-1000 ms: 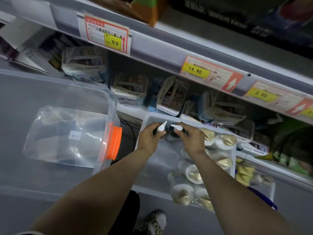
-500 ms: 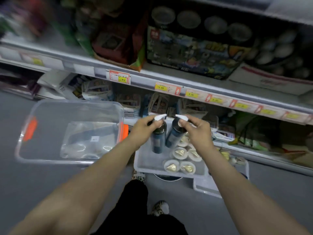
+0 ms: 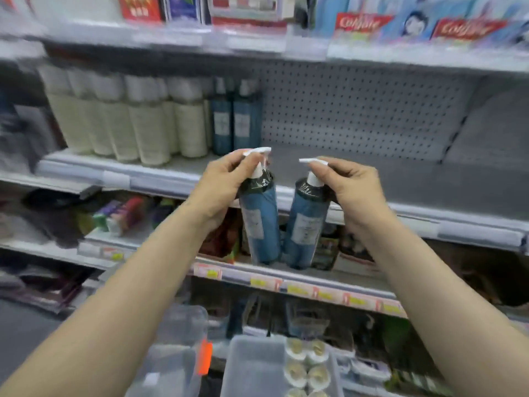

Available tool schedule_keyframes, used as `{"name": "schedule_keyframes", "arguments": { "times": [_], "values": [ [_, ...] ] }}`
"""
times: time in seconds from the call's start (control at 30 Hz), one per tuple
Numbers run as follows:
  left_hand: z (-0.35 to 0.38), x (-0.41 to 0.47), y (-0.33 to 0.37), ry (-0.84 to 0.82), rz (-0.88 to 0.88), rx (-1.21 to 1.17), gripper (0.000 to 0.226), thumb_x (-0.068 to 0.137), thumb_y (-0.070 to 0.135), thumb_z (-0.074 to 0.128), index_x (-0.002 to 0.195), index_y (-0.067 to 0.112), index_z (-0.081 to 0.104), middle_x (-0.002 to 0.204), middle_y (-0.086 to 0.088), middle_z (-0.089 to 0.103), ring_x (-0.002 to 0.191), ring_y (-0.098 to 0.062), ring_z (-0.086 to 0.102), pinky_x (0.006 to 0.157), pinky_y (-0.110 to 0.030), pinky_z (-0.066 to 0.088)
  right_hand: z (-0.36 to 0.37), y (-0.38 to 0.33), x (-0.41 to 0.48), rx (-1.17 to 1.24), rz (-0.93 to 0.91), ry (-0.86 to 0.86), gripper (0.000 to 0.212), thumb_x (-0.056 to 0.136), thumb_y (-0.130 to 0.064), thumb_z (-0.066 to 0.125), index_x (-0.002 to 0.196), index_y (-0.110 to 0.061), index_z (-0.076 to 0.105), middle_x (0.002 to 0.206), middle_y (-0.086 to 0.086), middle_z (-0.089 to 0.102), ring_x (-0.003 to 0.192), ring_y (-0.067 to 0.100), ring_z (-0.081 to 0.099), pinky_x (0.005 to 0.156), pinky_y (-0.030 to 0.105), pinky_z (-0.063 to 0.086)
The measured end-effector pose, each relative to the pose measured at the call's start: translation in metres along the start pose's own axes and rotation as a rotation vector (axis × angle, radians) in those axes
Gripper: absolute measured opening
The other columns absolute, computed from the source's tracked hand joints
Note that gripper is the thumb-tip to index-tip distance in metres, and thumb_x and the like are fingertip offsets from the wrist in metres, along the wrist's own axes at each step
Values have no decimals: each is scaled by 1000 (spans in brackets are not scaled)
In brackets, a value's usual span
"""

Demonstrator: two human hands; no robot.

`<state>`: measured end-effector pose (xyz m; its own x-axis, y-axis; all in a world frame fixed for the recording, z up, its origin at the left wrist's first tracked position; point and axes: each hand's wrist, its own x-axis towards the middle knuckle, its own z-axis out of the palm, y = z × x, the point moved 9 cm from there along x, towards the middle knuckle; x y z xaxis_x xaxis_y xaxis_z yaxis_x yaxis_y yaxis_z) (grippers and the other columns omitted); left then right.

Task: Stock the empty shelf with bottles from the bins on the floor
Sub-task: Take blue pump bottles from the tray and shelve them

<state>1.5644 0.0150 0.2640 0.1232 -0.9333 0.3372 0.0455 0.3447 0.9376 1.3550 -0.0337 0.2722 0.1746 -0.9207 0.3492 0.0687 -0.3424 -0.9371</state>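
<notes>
While the red boxes (image 3: 360, 24) above the grey shelf (image 3: 372, 179) read Colgate, our bottles' labels are too blurred to read. Our left hand (image 3: 226, 181) pinches the left bottle (image 3: 260, 222) by its pump, our right hand (image 3: 352, 187) the right bottle (image 3: 306, 227) likewise, both hanging before the shelf's front edge. At that shelf's left stand cream bottles (image 3: 143, 124) and two blue bottles (image 3: 234, 121); below it, a clear bin (image 3: 252, 365).

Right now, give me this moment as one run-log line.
left hand: grips left blue bottle at top | right hand: grips right blue bottle at top | bottles: in air before shelf, not yet placed
</notes>
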Motion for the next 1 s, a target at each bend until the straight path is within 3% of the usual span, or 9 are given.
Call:
{"name": "schedule_keyframes", "arguments": {
  "times": [0.2,0.3,0.37,0.47,0.7,0.83,0.87,0.93,1.0],
  "values": [
    [-31,70,75,114,181,-33,16,93,29,63,98,21,76,99,-4,74,90,-16,65,88,-37,53,19,-52,72,75,-26,44,5,80,-30,83,84,-28,83,86,0,79,76,11,71,77,34,61],
    [-51,100,82,153,204,-30,25,84,41,70,98,22,75,94,-1,74,88,-17,64,90,-45,53,35,-52,101,118,-9,75,2,81,-27,82,79,-28,83,84,1,79,76,13,71,80,37,61],
    [-67,118,79,173,231,7,34,77,51,75,99,25,76,93,2,74,86,-13,65,84,-40,56,47,-48,119,129,-11,95,4,81,-25,82,78,-22,82,84,1,79,79,15,71,81,36,60],
    [-93,143,68,222,259,100,15,87,43,70,97,33,77,92,7,75,84,-6,66,73,-24,55,65,-39,144,116,-14,129,6,81,-21,82,78,-17,79,84,-1,78,81,15,71,79,32,59],
    [-140,197,36,350,180,193,4,93,29,68,93,31,71,100,3,75,96,-20,68,86,-32,54,109,-14,201,89,-21,160,12,78,-19,85,78,-27,77,75,-14,76,70,0,71,70,13,57],
    [-152,223,20,364,153,331,11,90,26,71,93,29,61,82,18,66,75,3,62,72,-11,48,129,-2,223,3,-37,126,11,78,-23,86,83,-29,78,82,-15,77,74,-1,72,72,13,57],
    [-156,229,16,354,135,367,10,90,29,71,94,27,62,81,18,66,74,4,61,72,-13,48,133,2,227,-7,-42,107,11,78,-24,85,84,-30,79,84,-13,77,77,1,73,75,15,58],
    [-160,241,9,313,104,476,26,91,38,67,101,14,68,99,5,70,89,-12,66,84,-28,52,139,8,234,-28,-47,86,9,79,-28,84,85,-32,79,86,-15,77,82,2,74,77,16,58],
    [-162,247,6,287,83,578,45,92,45,63,119,10,65,116,-4,68,105,-21,64,91,-32,49,142,12,240,-61,-60,93,9,78,-34,84,84,-35,78,85,-20,76,81,-3,72,74,12,55]
  ]
}}
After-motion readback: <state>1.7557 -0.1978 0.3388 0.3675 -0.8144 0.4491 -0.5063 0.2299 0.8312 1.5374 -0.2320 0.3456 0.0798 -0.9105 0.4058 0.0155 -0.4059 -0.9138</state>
